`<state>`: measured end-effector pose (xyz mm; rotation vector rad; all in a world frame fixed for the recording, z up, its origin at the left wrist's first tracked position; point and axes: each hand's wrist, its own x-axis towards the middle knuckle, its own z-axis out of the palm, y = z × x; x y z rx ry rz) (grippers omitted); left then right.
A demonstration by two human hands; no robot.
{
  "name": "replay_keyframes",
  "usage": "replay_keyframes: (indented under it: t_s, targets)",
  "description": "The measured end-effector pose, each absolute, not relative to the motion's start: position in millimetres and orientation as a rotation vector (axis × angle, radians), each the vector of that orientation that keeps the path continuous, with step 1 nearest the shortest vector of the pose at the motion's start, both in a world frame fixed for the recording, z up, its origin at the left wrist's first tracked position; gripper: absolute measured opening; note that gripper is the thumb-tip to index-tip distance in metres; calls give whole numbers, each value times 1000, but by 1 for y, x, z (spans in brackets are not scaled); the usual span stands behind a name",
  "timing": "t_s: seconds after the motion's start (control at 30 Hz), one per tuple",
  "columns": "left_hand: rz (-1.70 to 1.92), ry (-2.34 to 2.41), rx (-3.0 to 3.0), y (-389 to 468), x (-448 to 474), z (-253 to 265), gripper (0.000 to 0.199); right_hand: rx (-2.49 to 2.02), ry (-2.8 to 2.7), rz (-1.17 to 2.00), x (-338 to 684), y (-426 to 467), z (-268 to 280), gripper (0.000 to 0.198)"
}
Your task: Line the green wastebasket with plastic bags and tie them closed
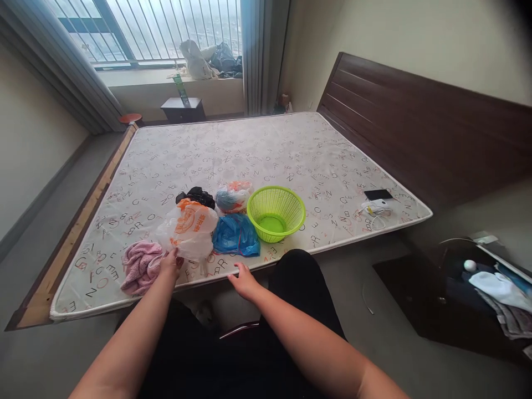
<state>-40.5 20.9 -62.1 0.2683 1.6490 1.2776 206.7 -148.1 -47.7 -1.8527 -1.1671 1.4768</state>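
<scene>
White plastic bag with orange print [189, 228]: on mattress [257, 149] near front edge, between pink towel [141, 266] and blue bag [236, 235]. Left hand [170, 264] touches its lower edge, fingers curled, grip not closed. Right hand [244, 281] open, resting on mattress edge. Step judged: reaching to pick up bag; next needs firm pinch of film. Green basket [276, 213] nearby, empty.

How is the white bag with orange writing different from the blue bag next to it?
The white bag is pale with orange print; the blue bag is plain blue. The white bag looks bigger and puffier, while the blue bag lies flatter. The left hand touches the white bag; no hand touches the blue bag. Both are crinkly plastic bags lying on the mattress.
</scene>
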Motion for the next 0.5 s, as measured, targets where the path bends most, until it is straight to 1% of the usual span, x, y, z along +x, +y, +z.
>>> replay_keyframes:
  t_s: [0.13,0.33,0.4,0.5]
  targets:
    - [1258,1567,310,15,-22,-74,12,-1829,-1193,1494,203,-149,-56,54]
    - [1375,1635,311,32,-21,-75,15,-1825,-1193,1485,198,-149,-71,51]
    - [1382,1641,298,36,-24,-73,22,-1848,-1205,1490,199,-148,-76,50]
    - [1343,1644,311,36,-23,-65,43,-1919,-1225,1500,201,-145,-82,47]
